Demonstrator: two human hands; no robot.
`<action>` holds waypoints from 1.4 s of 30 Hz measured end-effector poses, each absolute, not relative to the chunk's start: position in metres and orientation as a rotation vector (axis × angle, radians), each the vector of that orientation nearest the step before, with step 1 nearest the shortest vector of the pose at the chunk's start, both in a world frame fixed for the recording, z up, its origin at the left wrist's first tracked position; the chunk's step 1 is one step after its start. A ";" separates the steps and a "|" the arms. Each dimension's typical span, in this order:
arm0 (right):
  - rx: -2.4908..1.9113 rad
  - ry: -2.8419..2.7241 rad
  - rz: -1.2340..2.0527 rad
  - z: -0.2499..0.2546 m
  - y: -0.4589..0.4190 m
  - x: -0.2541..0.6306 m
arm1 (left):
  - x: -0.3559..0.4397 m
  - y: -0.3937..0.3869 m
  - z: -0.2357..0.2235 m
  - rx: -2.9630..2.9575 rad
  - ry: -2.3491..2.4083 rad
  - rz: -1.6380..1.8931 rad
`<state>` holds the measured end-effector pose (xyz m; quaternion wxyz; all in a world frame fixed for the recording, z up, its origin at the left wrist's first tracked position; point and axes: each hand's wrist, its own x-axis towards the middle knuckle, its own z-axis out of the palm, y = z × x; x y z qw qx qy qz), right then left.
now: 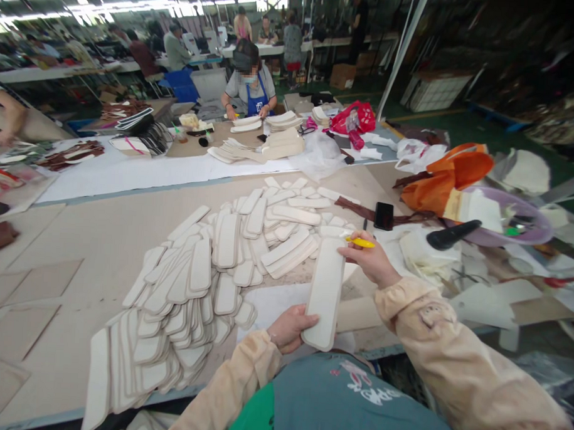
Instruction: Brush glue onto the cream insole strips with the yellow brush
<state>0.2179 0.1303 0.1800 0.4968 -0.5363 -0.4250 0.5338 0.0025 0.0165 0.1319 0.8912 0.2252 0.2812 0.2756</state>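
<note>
My left hand (292,329) grips the lower left edge of a long off-white panel (326,291) with rounded corners, thumb on top. The panel is held up at a slight tilt in front of my body. At its upper right edge, my right hand (368,258) is closed around a small yellow tool (360,242); its tip is too small to make out. Just left of the panel spreads a large heap of similar off-white panels (200,268), in overlapping rows and stacks. A white sheet (277,299) lies on the table under my left hand.
A phone (383,216), a brown strip (357,209), an orange bag (451,177) and a purple basin (534,217) stand to the right, near a black-handled tool (453,234). Across the table, a co-worker (249,82) handles similar panels. Flat tan sheets (40,281) lie left.
</note>
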 end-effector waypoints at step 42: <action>-1.363 -1.209 1.010 0.176 0.125 0.186 | -0.016 0.013 0.120 0.440 0.820 0.711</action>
